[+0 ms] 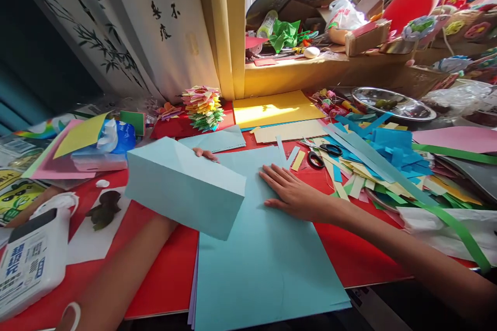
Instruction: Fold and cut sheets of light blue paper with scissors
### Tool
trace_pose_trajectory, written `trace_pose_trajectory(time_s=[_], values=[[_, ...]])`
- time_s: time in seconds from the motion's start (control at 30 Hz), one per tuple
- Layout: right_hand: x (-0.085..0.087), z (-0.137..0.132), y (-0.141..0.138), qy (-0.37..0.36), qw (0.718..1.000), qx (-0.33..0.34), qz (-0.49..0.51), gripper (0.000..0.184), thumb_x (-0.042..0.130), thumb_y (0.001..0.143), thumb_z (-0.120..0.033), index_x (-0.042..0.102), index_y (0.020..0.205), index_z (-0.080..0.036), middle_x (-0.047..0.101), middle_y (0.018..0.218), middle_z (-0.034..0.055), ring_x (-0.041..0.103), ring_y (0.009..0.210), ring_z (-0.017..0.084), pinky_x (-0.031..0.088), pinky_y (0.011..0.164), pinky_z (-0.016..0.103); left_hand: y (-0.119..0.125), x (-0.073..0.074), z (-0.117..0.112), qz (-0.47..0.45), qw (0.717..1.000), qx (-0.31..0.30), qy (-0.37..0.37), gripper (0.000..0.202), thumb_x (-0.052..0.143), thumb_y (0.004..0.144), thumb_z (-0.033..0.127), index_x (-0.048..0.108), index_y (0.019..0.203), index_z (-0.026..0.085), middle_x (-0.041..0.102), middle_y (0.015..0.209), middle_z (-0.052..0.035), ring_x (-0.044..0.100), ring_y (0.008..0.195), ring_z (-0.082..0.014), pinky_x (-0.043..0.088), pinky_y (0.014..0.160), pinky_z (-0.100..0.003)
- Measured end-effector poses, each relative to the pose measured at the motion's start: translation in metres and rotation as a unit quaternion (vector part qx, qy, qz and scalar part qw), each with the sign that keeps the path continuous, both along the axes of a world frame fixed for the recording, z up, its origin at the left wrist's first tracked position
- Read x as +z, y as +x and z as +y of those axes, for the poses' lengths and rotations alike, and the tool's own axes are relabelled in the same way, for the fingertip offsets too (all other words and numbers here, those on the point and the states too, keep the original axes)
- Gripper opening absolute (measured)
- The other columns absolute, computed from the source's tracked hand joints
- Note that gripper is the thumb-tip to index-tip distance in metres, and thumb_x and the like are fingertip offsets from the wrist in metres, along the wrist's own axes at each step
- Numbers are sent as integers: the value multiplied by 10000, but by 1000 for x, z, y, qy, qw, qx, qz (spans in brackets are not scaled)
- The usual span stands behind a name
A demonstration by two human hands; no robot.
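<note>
My left hand (205, 154) holds up a folded light-blue sheet of paper (182, 186); only its fingertips show past the sheet's upper edge, and the sheet hides the rest of the hand. My right hand (293, 194) lies flat, fingers stretched out, on a large light-blue sheet (256, 264) that rests on red paper (163, 279) covering the table. Black-handled scissors (320, 154) lie just beyond my right hand.
A pile of blue, yellow and green paper strips (388, 165) fills the right side. A metal bowl (392, 103) stands behind it. A stack of folded coloured paper (204, 107) sits at the back. A white glue bottle (33, 258) lies at the left. The window ledge holds clutter.
</note>
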State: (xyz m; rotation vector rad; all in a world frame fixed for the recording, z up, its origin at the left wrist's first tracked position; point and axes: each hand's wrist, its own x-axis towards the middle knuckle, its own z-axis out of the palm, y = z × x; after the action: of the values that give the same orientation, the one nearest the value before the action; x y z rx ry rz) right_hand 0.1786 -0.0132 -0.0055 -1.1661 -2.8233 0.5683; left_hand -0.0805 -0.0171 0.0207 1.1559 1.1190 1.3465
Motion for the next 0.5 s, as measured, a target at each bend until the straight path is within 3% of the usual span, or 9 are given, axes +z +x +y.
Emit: trace_pose_trajectory(time_s=[0.07,0.23,0.4,0.47,0.5], values=[[1,-4,13,-7,1000,8,-9,740,226,830,-614,109,1416,-177,32,1473,69,-27,1335,263,98,1084,474,1,-5,-1,-27,999,-42,-1,411,529,638,615,449,736,224,560,833,-66,543,891,-228,441,755,-367],[9,-16,53,-26,999,-12,-37,699,270,843,-577,66,1413,-227,-10,1474,24,-33,1335,253,106,1089,461,-3,-15,7,-83,993,-72,38,335,602,633,502,474,726,207,523,735,-35,537,804,-198,410,834,-375],[8,-23,98,-33,998,-25,-52,634,279,878,-502,8,1405,-274,32,1474,-25,18,1336,235,172,1084,457,-6,-24,16,-111,988,-96,52,331,640,608,468,500,723,191,551,703,-50,538,758,-210,434,760,-371],[6,-20,119,-24,999,-10,-44,571,298,888,-457,120,1403,-286,93,1471,-26,80,1333,238,189,1080,469,-4,-25,19,-119,987,-94,54,326,635,612,479,502,698,194,546,679,-42,542,719,-202,448,686,-348],[6,-19,128,-15,999,10,-43,507,303,892,-429,242,1378,-297,147,1463,-22,128,1328,247,187,1075,490,-3,-25,20,-129,986,-88,61,332,633,608,492,498,677,197,533,659,-30,542,697,-193,450,658,-334]])
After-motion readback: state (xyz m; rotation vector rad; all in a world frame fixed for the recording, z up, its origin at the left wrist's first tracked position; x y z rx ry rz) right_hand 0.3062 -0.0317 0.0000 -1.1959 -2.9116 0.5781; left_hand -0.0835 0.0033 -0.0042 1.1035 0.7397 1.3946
